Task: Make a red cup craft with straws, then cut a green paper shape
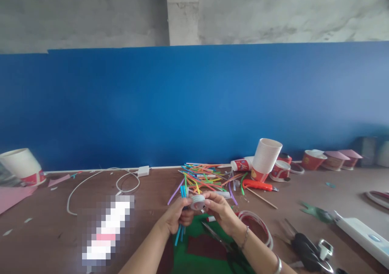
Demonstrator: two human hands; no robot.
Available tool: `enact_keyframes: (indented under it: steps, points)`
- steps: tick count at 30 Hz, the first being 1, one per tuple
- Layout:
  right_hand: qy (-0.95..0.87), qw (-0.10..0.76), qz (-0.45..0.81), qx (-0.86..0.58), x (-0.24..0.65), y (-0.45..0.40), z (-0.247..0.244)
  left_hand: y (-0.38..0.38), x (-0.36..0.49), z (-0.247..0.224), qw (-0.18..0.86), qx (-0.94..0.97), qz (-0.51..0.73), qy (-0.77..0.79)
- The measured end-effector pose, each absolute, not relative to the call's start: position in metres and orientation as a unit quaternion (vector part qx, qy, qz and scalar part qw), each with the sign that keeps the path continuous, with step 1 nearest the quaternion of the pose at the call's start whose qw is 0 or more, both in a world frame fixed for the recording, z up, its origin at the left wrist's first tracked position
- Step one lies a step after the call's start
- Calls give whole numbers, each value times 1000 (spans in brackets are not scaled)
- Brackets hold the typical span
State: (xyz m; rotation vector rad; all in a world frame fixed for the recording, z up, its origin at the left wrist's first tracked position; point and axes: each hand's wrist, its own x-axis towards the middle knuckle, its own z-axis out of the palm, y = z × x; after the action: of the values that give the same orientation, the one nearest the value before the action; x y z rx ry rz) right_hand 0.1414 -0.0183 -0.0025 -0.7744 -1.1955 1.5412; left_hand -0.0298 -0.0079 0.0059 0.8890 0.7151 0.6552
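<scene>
Two bare hands come close together in the head view, with a pale roll [198, 202], apparently tape, between them. The left hand [181, 215] is closed around a few blue straws [183, 191], whose ends stick out above and below the fist; such a grip probably serves to hold them as one bundle. Its thumb reaches toward the near side of the roll, though whether it presses on it is too blurred to tell. The right hand [221, 209] pinches the roll's other side by the fingertips, seemingly because a light hold lets the roll be turned.

Just beyond the hands lies a loose pile of coloured straws [206, 174], likely put there for easy reach. Below them, between the forearms, scissors [217, 235] rest over a green sheet [194, 262], points toward the hands and handles near the right forearm, which would suit a right-hand pickup. Beyond the right hand, an orange cutter [258, 185] lies before a stack of paper cups [265, 160], nested perhaps to save room.
</scene>
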Motion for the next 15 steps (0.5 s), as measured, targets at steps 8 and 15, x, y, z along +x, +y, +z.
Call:
enact_keyframes:
  steps: [8,15]
  points:
    - [-570,468,580,-344,142,-20,6,-5,-36,3,772,451,242,377]
    - [-610,492,523,-336,137,-20,8,-6,-31,5,722,470,295,414]
